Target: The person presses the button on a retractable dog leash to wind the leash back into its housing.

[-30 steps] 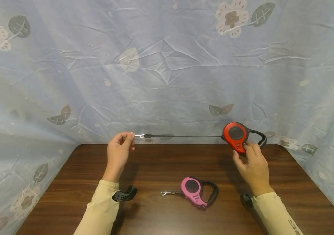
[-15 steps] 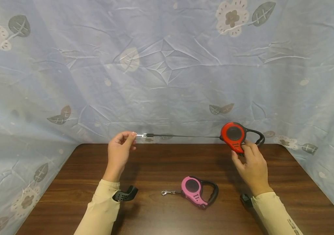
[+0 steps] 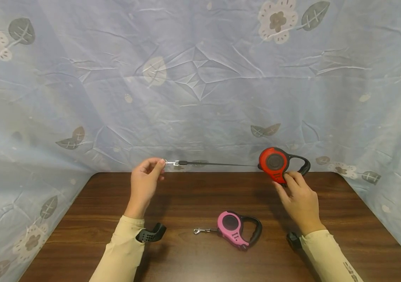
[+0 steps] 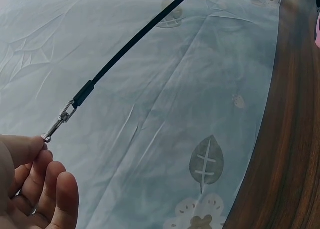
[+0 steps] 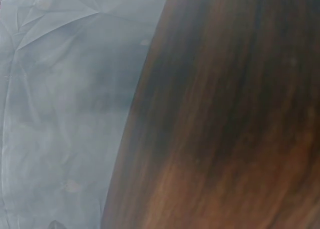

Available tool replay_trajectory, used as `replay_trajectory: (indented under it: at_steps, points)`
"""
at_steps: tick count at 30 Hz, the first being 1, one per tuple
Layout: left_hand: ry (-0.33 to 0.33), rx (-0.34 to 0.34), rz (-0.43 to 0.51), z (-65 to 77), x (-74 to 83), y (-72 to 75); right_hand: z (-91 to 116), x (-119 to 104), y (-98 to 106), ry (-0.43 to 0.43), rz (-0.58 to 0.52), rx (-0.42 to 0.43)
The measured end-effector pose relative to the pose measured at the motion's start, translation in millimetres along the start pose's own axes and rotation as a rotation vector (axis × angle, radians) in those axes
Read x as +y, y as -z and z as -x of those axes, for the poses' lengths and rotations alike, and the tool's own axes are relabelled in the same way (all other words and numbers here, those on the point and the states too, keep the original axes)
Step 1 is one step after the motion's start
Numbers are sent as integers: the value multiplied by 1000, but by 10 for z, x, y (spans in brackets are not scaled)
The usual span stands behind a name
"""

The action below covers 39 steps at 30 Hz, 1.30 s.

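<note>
Between thumb and fingertips my left hand [image 3: 145,184] pinches the end of a silver snap hook [image 4: 61,120], raised above the table's back edge. From the hook a black leash strap [image 3: 218,164] runs nearly straight across to the red retractable leash [image 3: 268,163]. My right hand [image 3: 300,201] grips the lower part of that red case, its black loop handle pointing right. The right wrist view shows neither this hand nor the leash. Nearer me on the table, between both forearms, lies a pink retractable leash [image 3: 228,231], its small silver hook [image 3: 202,231] pointing left.
The brown wooden table [image 3: 186,196] ends at a back edge against a pale blue curtain [image 3: 200,117] with flower and leaf prints. Black straps [image 3: 151,234] sit at both wrists.
The red leash in my right hand has moved left, closer to my left hand, shortening the strap between them. My left hand has shifted slightly right. The pink leash stays put.
</note>
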<state>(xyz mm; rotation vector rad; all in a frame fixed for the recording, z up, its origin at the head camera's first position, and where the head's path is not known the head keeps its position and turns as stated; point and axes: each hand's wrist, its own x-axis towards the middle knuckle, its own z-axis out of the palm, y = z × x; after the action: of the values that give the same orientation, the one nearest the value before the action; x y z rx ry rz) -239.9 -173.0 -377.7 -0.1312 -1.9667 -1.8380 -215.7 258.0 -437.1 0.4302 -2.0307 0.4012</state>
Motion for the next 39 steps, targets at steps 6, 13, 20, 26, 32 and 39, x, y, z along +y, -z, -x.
replay_trajectory:
  at_steps: [6,13,20,26,32,39]
  points:
    - [3,-13,-21,13,25,-24,-13,-25,13,-1,-9,-11]
    - [16,-32,-39,43,72,-44,-20,-30,12,20,-20,-32]
    - [13,-63,-62,61,62,-69,-21,-51,0,14,-15,-32]
    - [0,-78,-84,69,44,-81,-32,-90,-13,22,-49,-8]
    - [2,-91,-100,83,59,-88,-23,-87,-7,28,-49,-34]
    - [-2,-102,-103,84,82,-103,-16,-95,-31,27,-64,-8]
